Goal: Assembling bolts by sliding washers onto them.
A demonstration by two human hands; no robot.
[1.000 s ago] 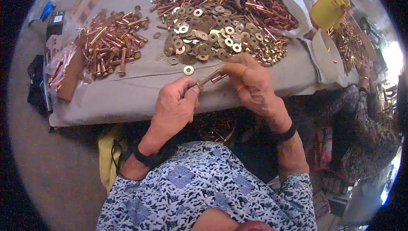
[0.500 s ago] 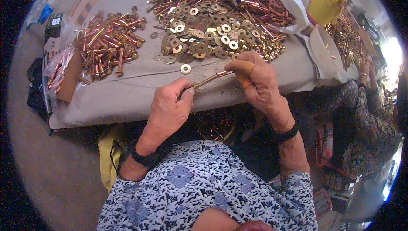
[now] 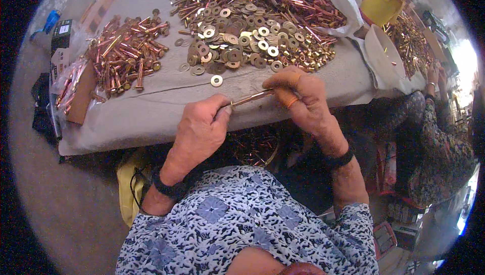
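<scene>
Both hands are working one long copper bolt [image 3: 251, 97] just over the near edge of the tabletop [image 3: 151, 108]. The left hand [image 3: 199, 131] is curling closed, pinching the bolt's near end between thumb and fingers, while the right hand [image 3: 298, 98] is gripping the far end, fingers wrapped tight. A single brass washer [image 3: 216, 80] is lying right behind it, with the big washer pile [image 3: 237, 42] further back and finished bolts [image 3: 126, 52] sitting off left.
</scene>
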